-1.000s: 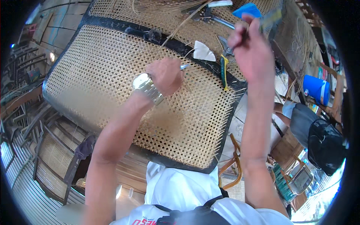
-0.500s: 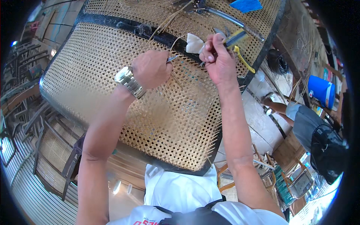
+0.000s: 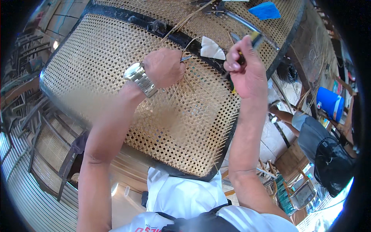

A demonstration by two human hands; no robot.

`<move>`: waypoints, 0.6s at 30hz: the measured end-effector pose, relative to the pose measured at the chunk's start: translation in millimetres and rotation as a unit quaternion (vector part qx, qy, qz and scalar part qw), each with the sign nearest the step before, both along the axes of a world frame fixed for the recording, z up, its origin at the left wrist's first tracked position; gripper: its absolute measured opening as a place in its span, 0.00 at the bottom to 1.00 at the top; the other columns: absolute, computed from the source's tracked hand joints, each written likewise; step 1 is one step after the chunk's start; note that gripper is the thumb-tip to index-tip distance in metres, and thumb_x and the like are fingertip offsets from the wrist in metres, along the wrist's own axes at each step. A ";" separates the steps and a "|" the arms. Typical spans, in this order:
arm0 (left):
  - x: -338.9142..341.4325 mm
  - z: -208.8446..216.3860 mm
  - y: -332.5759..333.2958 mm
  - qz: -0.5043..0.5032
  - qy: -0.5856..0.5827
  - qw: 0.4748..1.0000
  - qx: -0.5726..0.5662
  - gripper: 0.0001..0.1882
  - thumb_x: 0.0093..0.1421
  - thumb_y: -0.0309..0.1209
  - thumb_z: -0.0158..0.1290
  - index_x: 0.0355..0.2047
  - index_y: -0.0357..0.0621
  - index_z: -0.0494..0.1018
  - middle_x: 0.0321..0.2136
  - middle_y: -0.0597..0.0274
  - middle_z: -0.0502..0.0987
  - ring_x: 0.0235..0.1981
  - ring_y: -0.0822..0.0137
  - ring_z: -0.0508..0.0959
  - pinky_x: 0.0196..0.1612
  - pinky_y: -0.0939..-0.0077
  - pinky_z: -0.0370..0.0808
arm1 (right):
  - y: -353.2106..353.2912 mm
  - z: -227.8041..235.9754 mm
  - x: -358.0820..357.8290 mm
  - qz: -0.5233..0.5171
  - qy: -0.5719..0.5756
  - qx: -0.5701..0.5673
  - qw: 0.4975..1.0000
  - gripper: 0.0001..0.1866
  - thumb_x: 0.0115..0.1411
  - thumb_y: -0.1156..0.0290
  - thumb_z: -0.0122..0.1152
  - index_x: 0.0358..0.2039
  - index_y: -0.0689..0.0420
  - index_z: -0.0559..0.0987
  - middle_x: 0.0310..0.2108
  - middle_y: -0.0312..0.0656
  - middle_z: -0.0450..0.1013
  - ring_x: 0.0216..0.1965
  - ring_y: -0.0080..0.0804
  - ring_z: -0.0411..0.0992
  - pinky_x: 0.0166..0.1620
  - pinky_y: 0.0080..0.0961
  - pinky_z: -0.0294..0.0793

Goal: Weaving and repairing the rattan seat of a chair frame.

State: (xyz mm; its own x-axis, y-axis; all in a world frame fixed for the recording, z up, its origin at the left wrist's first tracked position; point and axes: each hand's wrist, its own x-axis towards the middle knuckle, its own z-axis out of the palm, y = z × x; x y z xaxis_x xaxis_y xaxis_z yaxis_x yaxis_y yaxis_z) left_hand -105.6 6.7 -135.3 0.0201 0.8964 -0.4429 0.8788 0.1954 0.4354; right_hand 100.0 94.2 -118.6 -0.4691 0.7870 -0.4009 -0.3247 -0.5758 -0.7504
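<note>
My left hand [image 3: 165, 67], with a metal-banded watch [image 3: 140, 78] on its wrist, is closed low over a woven cane panel [image 3: 116, 58]. From its fingers sticks the tip of a slim metal tool [image 3: 186, 58], pointing at the panel's dark frame rail; the rest is hidden. My right hand [image 3: 249, 69] is closed and raised above the panel's right edge. It grips a yellow-and-black-handled tool [image 3: 255, 38], blurred, whose kind I cannot make out. Between the hands, a torn white piece [image 3: 211, 48] lies on the rail, with loose cane strands [image 3: 187, 20] beyond it.
Past the rail lie a curved metal bar [image 3: 243, 21] and a blue piece [image 3: 265, 11] on more cane. Chair frames [image 3: 50, 154] stand at the left. A blue container [image 3: 331, 103] and a person in dark shorts [image 3: 322, 135] are at the right, with chairs [image 3: 303, 191] nearby.
The view has shifted slightly. My right hand has moved right and a little down, still gripping the tool. My left hand keeps its place by the rail, and the yellow handle lying beside my right hand is now mostly hidden.
</note>
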 end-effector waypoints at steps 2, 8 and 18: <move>-0.2 -1.4 -0.8 0.002 -0.001 1.000 0.006 0.14 0.61 0.35 0.45 0.33 0.35 0.73 0.23 0.42 0.77 0.29 0.42 0.79 0.35 0.48 0.75 | 0.4 -5.8 -11.6 -0.059 0.059 0.000 0.997 0.26 0.66 0.51 0.61 0.16 0.48 0.64 0.14 0.28 0.56 0.15 0.19 0.51 0.25 0.23 0.51; -0.9 -2.2 0.7 0.015 -0.007 1.000 -0.006 0.13 0.60 0.34 0.45 0.31 0.36 0.73 0.24 0.42 0.77 0.29 0.42 0.79 0.36 0.48 0.75 | 3.7 -49.5 -17.7 -0.044 0.077 -0.007 0.996 0.26 0.68 0.53 0.57 0.16 0.48 0.63 0.12 0.27 0.54 0.15 0.19 0.50 0.23 0.23 0.50; -6.2 -4.2 -2.2 0.006 -0.012 1.000 0.009 0.13 0.61 0.35 0.45 0.33 0.36 0.73 0.26 0.41 0.78 0.31 0.41 0.80 0.36 0.48 0.76 | -18.6 -67.3 -20.8 0.036 0.015 0.012 0.999 0.25 0.72 0.56 0.48 0.17 0.48 0.61 0.13 0.28 0.53 0.15 0.19 0.49 0.22 0.22 0.49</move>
